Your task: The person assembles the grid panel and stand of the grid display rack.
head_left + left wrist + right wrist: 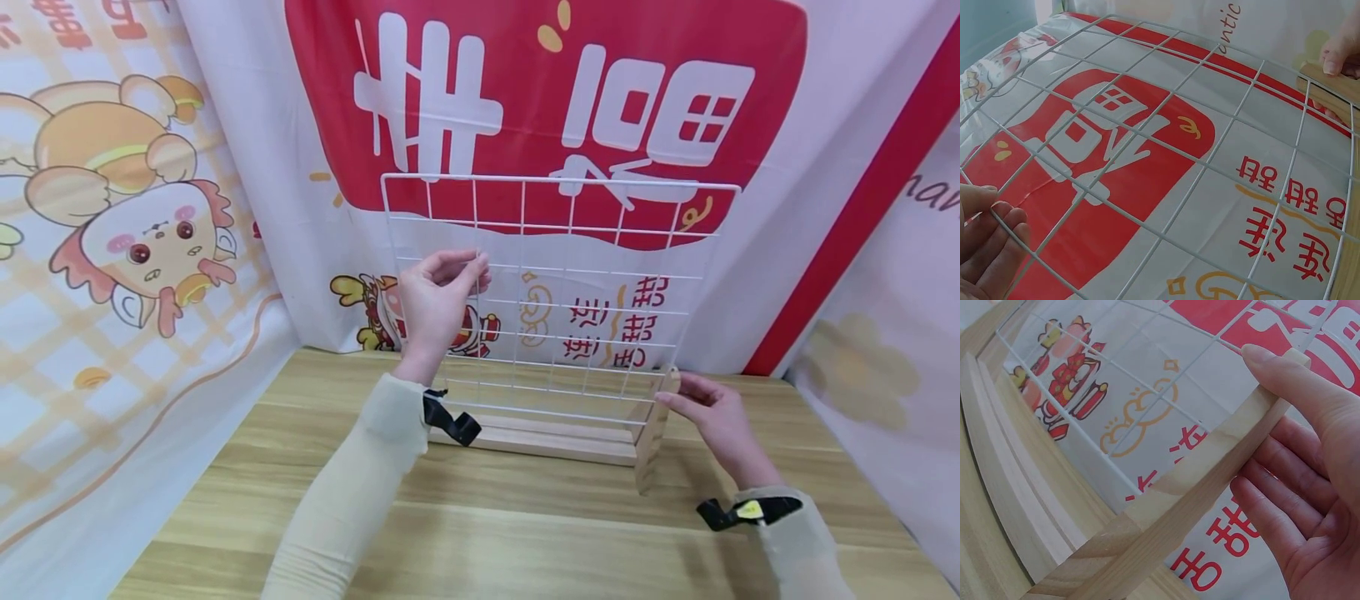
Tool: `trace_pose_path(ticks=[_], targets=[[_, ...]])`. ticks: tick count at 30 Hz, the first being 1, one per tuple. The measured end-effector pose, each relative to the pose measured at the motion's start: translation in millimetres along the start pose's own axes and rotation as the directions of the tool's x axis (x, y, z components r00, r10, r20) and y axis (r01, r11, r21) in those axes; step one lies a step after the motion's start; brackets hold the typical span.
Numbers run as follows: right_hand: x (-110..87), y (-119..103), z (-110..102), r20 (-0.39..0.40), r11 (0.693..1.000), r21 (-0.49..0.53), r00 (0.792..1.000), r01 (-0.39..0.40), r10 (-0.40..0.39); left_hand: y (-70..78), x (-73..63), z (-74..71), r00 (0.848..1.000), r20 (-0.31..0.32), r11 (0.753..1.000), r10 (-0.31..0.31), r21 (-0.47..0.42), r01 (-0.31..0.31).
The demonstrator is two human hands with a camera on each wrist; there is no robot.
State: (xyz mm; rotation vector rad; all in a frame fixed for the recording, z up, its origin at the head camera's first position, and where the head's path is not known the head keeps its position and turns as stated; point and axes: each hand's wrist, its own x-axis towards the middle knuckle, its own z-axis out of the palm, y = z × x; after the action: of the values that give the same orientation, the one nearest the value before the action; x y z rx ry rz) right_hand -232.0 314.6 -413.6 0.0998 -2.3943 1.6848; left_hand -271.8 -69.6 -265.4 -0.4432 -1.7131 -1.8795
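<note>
A white wire grid panel (555, 180) stands upright in a wooden stand with a long base rail (555, 444) and a wooden end piece (651, 442) on the right. With thumb and fingers my left hand (437, 307) pinches a wire toward the panel's left side; the left wrist view shows the same hand (991, 240) at that wire. My right hand (716, 421) grips the upper part of the end piece. Seen from the right wrist, the thumb lies on one side of the wood (1147, 540) and the fingers on the other. My left forearm hides the stand's left end.
The stand rests on a wood-grain table (525, 542). Behind it hangs a white cloth with a large red printed patch (540, 108). Another printed cloth (247, 208) borders the left side, and a pale one (885, 417) the right. A black strap device (450, 421) sits on each wrist.
</note>
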Motion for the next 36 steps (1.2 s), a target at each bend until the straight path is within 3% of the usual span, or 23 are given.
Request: trace_pose_path(ticks=[4,10,14,17,23,31,36], targets=[[0.9,1,-1,0.0,1.0,-0.012,1.0,0.0,0.0,-12.6,2.5,-0.3,1.0,0.006,1.0,0.016,-0.001,-0.016],[1.6,-10,-6,0.014,0.993,-0.112,1.0,-0.022,0.024,-17.0,1.3,-0.4,0.999,0.022,0.999,0.034,-0.014,-0.034],[3.8,-32,-9,-0.03,0.997,-0.071,0.999,0.018,-0.02,-17.7,-0.1,-0.8,0.999,0.023,0.999,0.039,-0.01,-0.038],[7.4,-56,-12,-0.109,0.998,-0.007,0.992,0.055,-0.056,-16.6,-1.1,-0.5,0.999,0.023,0.999,0.035,-0.017,-0.035],[16.3,-91,-15,-0.161,0.995,-0.061,0.983,0.079,-0.088,-20.5,-2.5,-0.9,0.999,0.018,0.999,0.03,-0.017,-0.03],[19.7,-93,-9,-0.182,0.982,-0.092,0.967,0.163,-0.178,-27.0,-5.0,-0.7,0.999,0.029,0.999,0.038,-0.024,-0.038],[19.6,-94,-6,-0.215,0.982,-0.096,0.96,0.163,-0.181,-27.8,-6.8,-7.3,0.999,0.046,1.0,0.0,0.019,0.0]])
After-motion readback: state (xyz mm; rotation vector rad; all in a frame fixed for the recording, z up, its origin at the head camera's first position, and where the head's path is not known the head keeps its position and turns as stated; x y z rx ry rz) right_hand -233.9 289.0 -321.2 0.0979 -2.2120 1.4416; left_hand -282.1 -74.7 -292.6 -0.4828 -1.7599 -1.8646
